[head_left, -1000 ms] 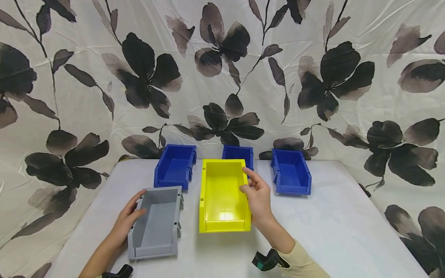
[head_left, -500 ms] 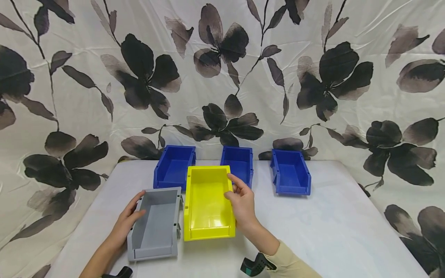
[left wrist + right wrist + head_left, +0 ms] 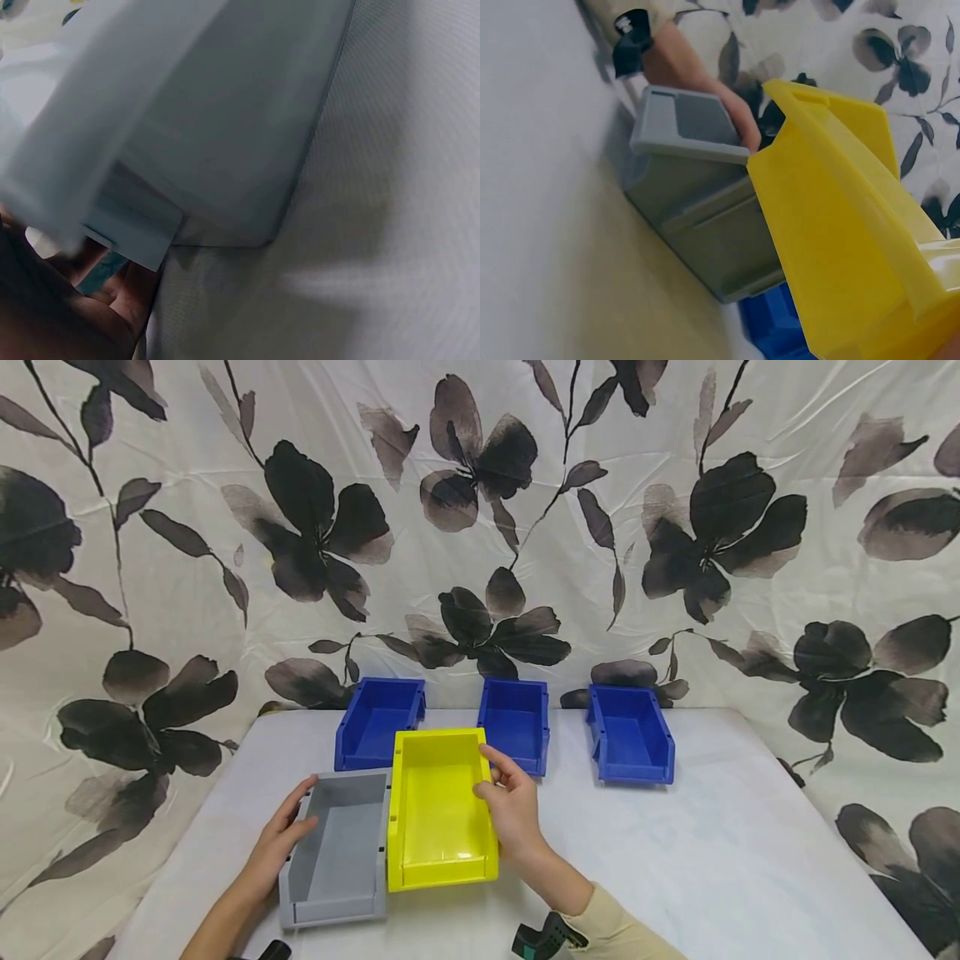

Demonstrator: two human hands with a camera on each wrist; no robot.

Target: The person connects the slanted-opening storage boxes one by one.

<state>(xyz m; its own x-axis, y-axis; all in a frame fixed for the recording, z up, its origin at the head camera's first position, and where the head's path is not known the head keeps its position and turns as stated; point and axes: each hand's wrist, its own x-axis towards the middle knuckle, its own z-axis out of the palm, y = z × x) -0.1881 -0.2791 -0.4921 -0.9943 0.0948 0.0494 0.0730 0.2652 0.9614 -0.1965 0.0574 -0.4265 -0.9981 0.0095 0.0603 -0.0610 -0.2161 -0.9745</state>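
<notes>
My left hand (image 3: 272,852) grips the left wall of a grey storage bin (image 3: 341,852), thumb over the rim. That bin sits on the white table at front left, and its outer side fills much of the left wrist view. With thumb and fingers, my right hand (image 3: 517,818) holds a yellow storage bin (image 3: 442,810) by its right wall. The yellow bin is raised and tipped toward me. Its left wall overlaps the grey bin's right rim in the head view. In the right wrist view, the yellow bin (image 3: 840,225) stands close beside the grey bin (image 3: 712,225).
Three blue bins stand along the back of the white table (image 3: 637,868): a left one (image 3: 378,718), a middle one (image 3: 513,718) and a right one (image 3: 633,735). The yellow bin partly covers the left and middle ones. Behind them hangs a flowered cloth (image 3: 577,552).
My right hand has brought the yellow bin left and nearer to me, up to the grey bin's right side. More of the middle blue bin shows. The left hand and grey bin stay nearly still.
</notes>
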